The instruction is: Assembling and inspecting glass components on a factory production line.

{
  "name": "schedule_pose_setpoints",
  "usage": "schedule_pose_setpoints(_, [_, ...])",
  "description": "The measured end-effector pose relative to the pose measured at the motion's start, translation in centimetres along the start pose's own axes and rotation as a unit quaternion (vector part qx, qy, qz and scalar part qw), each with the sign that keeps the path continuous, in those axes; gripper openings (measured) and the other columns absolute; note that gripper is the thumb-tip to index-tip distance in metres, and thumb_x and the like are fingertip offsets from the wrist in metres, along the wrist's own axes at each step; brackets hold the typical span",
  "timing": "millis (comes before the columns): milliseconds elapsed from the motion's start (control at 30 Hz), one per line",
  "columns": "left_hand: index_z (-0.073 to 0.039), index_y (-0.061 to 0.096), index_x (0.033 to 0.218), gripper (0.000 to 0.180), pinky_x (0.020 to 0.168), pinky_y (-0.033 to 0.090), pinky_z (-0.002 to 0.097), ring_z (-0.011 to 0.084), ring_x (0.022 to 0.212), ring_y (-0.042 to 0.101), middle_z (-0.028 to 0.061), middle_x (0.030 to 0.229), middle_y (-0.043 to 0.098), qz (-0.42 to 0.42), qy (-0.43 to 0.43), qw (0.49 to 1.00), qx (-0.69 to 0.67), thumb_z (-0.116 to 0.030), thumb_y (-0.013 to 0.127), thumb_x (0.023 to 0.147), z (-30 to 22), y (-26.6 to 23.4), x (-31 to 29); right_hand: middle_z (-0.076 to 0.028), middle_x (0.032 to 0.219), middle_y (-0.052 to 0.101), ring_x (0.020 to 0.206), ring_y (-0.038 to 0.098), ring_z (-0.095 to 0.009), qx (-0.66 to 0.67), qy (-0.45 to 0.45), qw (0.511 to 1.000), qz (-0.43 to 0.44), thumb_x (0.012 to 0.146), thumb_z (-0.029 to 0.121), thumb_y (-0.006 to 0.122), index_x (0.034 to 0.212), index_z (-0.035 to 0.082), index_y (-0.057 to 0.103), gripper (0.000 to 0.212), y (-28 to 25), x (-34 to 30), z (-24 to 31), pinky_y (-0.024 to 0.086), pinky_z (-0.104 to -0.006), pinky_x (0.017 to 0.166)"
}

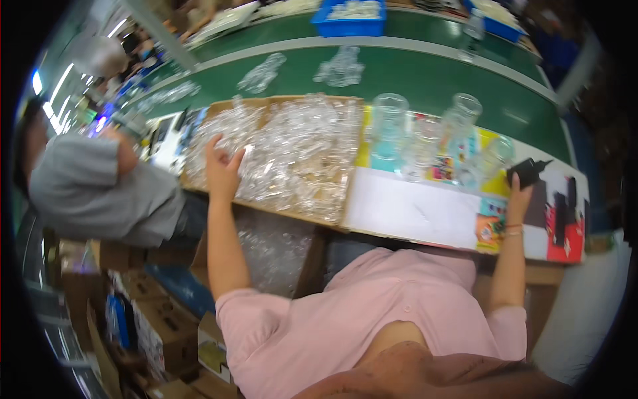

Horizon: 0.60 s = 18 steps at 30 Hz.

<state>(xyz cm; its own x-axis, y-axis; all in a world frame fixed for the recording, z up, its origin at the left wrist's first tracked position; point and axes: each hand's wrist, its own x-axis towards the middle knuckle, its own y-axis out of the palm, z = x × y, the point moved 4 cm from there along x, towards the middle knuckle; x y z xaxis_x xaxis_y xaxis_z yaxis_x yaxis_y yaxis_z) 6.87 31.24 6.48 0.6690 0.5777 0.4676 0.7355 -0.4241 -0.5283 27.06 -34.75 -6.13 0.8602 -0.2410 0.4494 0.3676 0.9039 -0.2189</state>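
My left hand (223, 174) is over the left part of a shallow cardboard box (354, 143) heaped with small clear plastic pieces (292, 153). Its thumb and forefinger are apart among the pieces; no held piece can be made out. At the right end of the work surface, my right hand (518, 202) is closed round a black tool with a thin pointed tip (526, 173), the tip facing right. Between my hands, several clear cylindrical containers (389, 126) stand or lean on a colourful printed board (362, 139), behind a white sheet (412, 207).
Black strip-like pieces (560, 219) lie right of the sheet. Clear plastic parts (339, 66) rest on the green conveyor (292, 74) behind, with a blue bin (350, 18) beyond. A person in grey (100, 189) sits at my left. Cardboard cartons (159, 332) stand at lower left.
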Motion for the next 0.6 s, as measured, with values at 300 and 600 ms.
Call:
schedule_pose_setpoints(300, [-0.006, 0.054, 0.103, 0.024, 0.042, 0.04, 0.0158, 0.0037, 0.051, 0.049, 0.0029, 0.078, 0.056, 0.379, -0.205, 0.821, -0.375, -0.006, 0.062, 0.08, -12.3, 11.2, -14.4, -0.014, 0.093, 0.058, 0.088, 0.057, -0.022, 0.193, -0.03, 0.958, 0.208, 0.085, 0.012, 0.053, 0.114, -0.002, 0.039, 0.035, -2.8, -5.3, 16.1, 0.046, -0.0356, 0.082])
schedule_pose_setpoints(600, [0.003, 0.05, 0.108, 0.027, 0.078, 0.051, 0.0278, 0.0179, 0.085, 0.061, 0.0111, 0.1, 0.057, 0.427, -0.163, 0.751, -0.477, 0.003, 0.056, 0.082, -19.9, 17.9, -18.7, -0.006, 0.096, 0.053, 0.09, 0.052, -0.012, 0.155, -0.037, 0.956, 0.246, 0.069, 0.017, 0.074, 0.107, 0.0, 0.047, 0.05, -3.7, -6.1, 18.0, 0.041, -0.025, 0.081])
